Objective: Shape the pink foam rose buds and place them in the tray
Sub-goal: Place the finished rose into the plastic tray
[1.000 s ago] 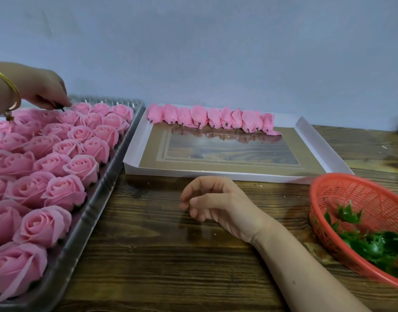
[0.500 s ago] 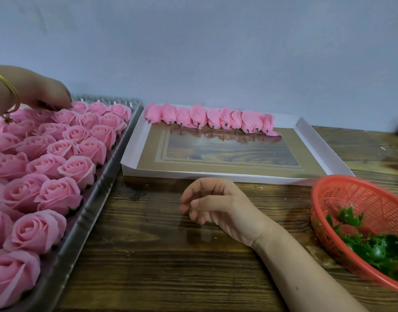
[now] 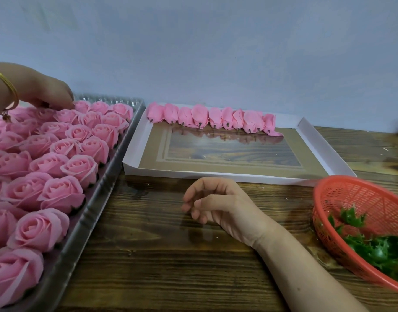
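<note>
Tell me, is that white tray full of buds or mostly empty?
Mostly empty. One row of pink buds lines the far edge of the white tray; the rest of its floor is bare.

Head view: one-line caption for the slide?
Left hand over the packed pink roses; right hand idle on the table, white tray holding one row of shaped buds.

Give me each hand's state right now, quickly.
Left hand: fingertips down among the far pink roses; grip cannot be told.
Right hand: idle on the table, loosely curled, holding nothing.
</note>
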A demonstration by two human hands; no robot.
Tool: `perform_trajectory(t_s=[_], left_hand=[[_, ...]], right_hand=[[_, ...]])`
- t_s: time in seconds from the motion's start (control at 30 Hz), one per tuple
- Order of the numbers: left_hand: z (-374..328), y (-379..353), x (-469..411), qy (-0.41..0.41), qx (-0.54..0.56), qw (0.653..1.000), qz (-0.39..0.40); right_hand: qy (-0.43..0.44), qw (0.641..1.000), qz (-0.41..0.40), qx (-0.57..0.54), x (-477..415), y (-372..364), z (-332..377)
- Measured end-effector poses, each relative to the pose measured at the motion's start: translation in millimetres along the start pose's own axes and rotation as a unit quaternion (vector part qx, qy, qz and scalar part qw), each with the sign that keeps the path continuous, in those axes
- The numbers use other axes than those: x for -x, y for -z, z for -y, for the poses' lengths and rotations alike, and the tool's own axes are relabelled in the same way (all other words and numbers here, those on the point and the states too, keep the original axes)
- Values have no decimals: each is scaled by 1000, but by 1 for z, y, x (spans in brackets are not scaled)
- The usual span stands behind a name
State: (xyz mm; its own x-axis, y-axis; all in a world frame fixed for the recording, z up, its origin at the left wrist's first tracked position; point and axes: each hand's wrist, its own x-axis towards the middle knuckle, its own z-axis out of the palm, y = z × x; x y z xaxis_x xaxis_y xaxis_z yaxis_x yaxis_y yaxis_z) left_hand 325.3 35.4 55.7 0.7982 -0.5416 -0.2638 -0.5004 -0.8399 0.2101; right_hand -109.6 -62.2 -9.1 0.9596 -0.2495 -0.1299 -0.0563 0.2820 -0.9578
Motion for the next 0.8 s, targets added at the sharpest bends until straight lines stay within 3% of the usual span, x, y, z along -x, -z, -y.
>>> perform_trajectory(t_s=[0.6, 0.8], left_hand=[[-4, -1, -1, -35, -80, 991, -102], [-13, 0, 3, -17, -69, 993, -92]], right_hand=[[4, 1000, -4, 5, 1, -1, 0], [5, 1000, -6, 2, 0, -1, 0]])
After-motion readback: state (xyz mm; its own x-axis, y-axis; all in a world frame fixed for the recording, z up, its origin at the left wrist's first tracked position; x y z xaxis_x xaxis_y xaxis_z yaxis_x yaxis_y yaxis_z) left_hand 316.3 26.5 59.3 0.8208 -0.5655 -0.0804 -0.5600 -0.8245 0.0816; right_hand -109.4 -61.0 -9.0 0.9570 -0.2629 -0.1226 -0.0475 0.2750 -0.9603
